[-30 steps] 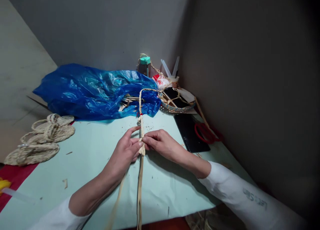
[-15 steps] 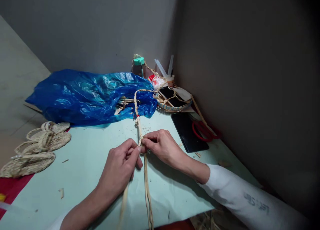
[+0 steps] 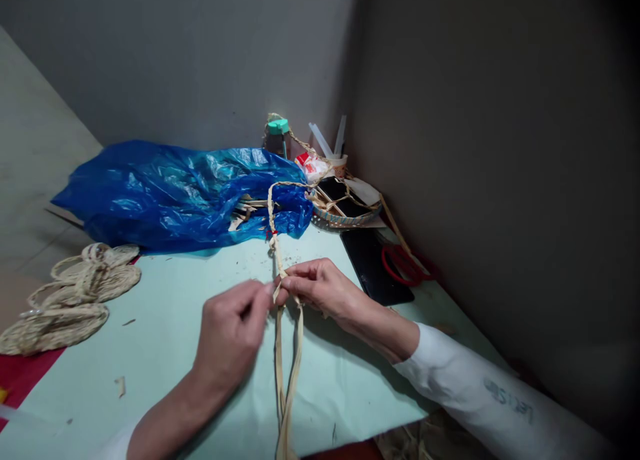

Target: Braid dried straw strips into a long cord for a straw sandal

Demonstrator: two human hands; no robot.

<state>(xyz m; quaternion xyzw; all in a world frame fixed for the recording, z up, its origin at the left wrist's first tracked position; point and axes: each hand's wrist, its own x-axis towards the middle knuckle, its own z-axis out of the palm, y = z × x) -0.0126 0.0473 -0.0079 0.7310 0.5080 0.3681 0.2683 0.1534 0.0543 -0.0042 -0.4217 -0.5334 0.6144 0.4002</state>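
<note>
A pale braid (image 3: 279,255) of flat dried plant fibre runs down from a red tie (image 3: 271,234) to my hands. My right hand (image 3: 325,290) is closed, thumb and forefinger pinching the braid where it splits. Just left of that spot, my left hand (image 3: 235,327) is curled shut with thumb and forefinger on a strand; its fingers are slightly blurred. Loose long strands (image 3: 289,387) hang below the hands toward the near edge of the table. Beyond the red tie, the finished cord (image 3: 271,203) bends right toward a small basket.
A blue plastic bag (image 3: 175,193) with fibre strips lies at the back. The small basket (image 3: 345,219) holds a phone. Another dark phone (image 3: 375,267) and red-handled scissors (image 3: 405,265) lie right. Woven sandals (image 3: 85,287) sit left. A green-lidded jar (image 3: 277,137) stands behind.
My left hand has shifted slightly left and turned, its fingers now curled in. The strand that hung beneath it now hangs near the others. My right hand keeps its pinch.
</note>
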